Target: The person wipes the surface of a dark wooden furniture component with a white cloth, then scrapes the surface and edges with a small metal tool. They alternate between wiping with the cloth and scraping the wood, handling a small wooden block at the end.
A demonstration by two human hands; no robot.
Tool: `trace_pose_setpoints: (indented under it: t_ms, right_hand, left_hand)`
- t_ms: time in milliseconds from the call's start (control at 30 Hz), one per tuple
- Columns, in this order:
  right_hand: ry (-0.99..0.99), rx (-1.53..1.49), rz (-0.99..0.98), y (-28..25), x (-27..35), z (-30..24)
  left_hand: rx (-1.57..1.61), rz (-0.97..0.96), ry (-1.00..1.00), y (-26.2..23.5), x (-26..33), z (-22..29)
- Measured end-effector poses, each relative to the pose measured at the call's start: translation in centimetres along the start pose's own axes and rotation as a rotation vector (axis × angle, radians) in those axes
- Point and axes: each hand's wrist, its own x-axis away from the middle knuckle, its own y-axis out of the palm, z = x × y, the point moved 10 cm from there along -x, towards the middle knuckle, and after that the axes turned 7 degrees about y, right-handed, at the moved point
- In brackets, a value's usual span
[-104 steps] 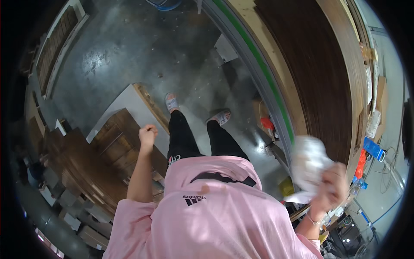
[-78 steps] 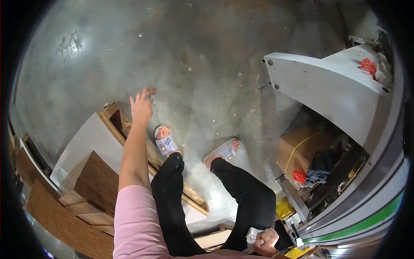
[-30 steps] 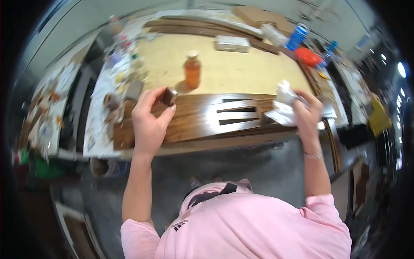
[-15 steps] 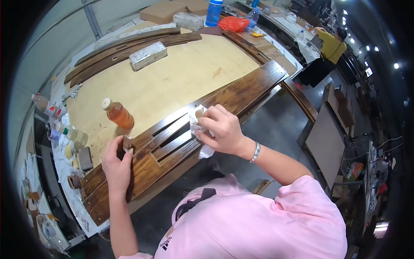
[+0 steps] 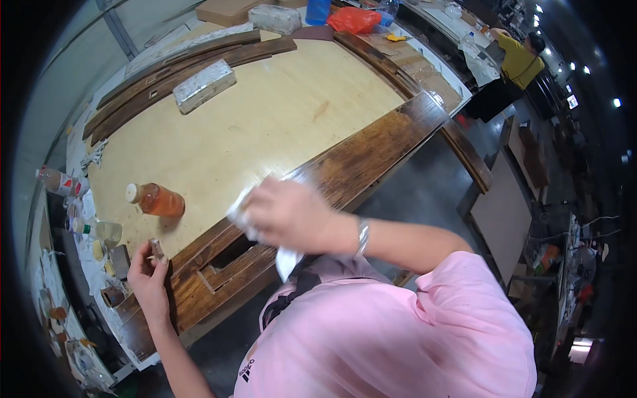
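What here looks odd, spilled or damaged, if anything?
Nothing clearly stands out. No spill shows around the bottle of orange liquid. The dark slot in the brown board has straight edges, so it looks cut rather than broken, though the right hand hides part of it.

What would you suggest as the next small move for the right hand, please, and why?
I would probably draw the cloth left along the board: the right hand holds it beside the dark slot, and the wood left of that lies uncovered up to the left hand, which pinches a small block.
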Motion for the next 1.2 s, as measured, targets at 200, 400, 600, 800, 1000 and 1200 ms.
trace_pose_setpoints:
  t_ms: [200, 400, 600, 800, 1000, 1200]
  right_hand:
    - [0.454, 0.428, 0.173, -10.1, 1.6, 19.9]
    - [-0.040, -0.034, -0.425, -2.5, 1.5, 3.0]
    - [0.065, -0.102, -0.530, -1.9, 1.4, 6.5]
    - [0.126, -0.111, -0.503, -2.2, 1.8, 6.4]
    - [0.123, -0.154, -0.083, -4.0, 1.9, 7.4]
    - [0.557, 0.581, 0.166, -14.3, 5.9, 27.3]
  left_hand:
    - [-0.094, -0.045, -0.035, 0.2, -0.1, 0.5]
    - [-0.118, -0.011, 0.030, -0.9, -0.4, -0.4]
    - [0.101, 0.007, -0.082, 0.0, -0.3, 0.9]
    - [0.051, -0.044, -0.014, 0.7, 0.3, 0.2]
    - [0.077, -0.002, 0.062, 0.4, 0.1, -0.6]
    - [0.008, -0.016, 0.087, 0.5, 0.0, 0.3]
